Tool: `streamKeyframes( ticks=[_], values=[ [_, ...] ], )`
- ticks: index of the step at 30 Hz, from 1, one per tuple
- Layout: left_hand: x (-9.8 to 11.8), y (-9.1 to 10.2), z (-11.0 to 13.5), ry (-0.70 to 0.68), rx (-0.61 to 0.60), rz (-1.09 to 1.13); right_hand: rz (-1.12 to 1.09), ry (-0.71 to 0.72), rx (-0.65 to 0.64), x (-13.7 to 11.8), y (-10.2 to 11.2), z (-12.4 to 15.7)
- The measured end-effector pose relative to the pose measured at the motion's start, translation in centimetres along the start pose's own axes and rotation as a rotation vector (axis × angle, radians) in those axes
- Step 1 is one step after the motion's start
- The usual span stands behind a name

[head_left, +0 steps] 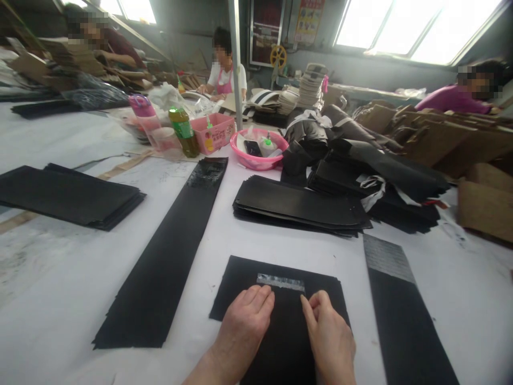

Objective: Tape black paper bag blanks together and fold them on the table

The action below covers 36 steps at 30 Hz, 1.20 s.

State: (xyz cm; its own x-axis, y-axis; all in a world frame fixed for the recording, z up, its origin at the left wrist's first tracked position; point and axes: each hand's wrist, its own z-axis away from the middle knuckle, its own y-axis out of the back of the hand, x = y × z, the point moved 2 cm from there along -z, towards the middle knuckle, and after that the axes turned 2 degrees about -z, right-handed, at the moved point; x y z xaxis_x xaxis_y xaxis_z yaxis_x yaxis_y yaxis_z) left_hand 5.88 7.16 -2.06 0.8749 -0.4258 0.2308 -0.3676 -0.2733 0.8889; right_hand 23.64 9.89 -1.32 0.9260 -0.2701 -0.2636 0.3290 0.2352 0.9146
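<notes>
In front of me a wide black sheet [236, 278] lies flat on the table, with a narrower black strip [284, 331] over its middle. A shiny greyish band [280, 282] runs along the strip's far end; whether it belongs to the strip or the sheet I cannot tell. My left hand [245, 327] has its fingers closed together at the strip's left edge near that band, its thumb hidden. Thumb and bent fingers of my right hand [332, 337] pinch the strip's right edge by the far corner.
Long black strips with greyish coated ends lie left [160, 256] and right [404, 315]. Stacks of black pieces [296, 203] sit beyond and at far left [68, 195]. Behind are a pink basin [260, 160], a green-labelled bottle [184, 131], brown boards [433, 139] and several co-workers.
</notes>
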Motion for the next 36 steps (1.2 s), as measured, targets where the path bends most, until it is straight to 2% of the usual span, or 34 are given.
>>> streamKeyframes(
  ticks=[6,8,10,12,14,16,19,23,30,36],
  values=[
    [0.0,-0.3,0.3,0.008,-0.03,-0.007,-0.085,-0.005,0.023,1.0,0.6,-0.1],
    [0.1,-0.5,0.5,0.007,-0.034,-0.02,-0.07,0.019,0.121,0.9,0.8,0.3],
    [0.2,-0.7,0.7,0.004,-0.035,-0.03,-0.078,0.176,0.282,0.3,0.7,0.9],
    [0.2,-0.7,0.7,0.007,-0.035,-0.029,-0.091,0.422,0.398,-0.7,0.0,1.6],
    [0.1,-0.6,0.7,0.028,-0.033,-0.022,-0.062,0.604,0.441,-1.5,-1.0,2.0],
    [0.0,-0.3,0.7,0.053,-0.023,-0.024,-0.018,0.665,0.438,-1.7,-1.7,2.0],
    [-0.1,0.2,0.9,0.057,0.0,-0.041,0.008,0.63,0.398,-1.1,-1.6,1.7],
    [-0.3,0.5,1.1,0.016,0.019,-0.062,-0.003,0.558,0.378,0.1,-0.3,1.4],
    [-0.7,0.6,0.4,-0.035,-0.182,-0.13,-0.037,0.536,0.374,0.2,0.4,1.1],
    [-0.3,1.0,-0.6,-0.09,-0.222,-0.206,-0.076,0.518,0.343,0.5,1.1,0.4]
  ],
)
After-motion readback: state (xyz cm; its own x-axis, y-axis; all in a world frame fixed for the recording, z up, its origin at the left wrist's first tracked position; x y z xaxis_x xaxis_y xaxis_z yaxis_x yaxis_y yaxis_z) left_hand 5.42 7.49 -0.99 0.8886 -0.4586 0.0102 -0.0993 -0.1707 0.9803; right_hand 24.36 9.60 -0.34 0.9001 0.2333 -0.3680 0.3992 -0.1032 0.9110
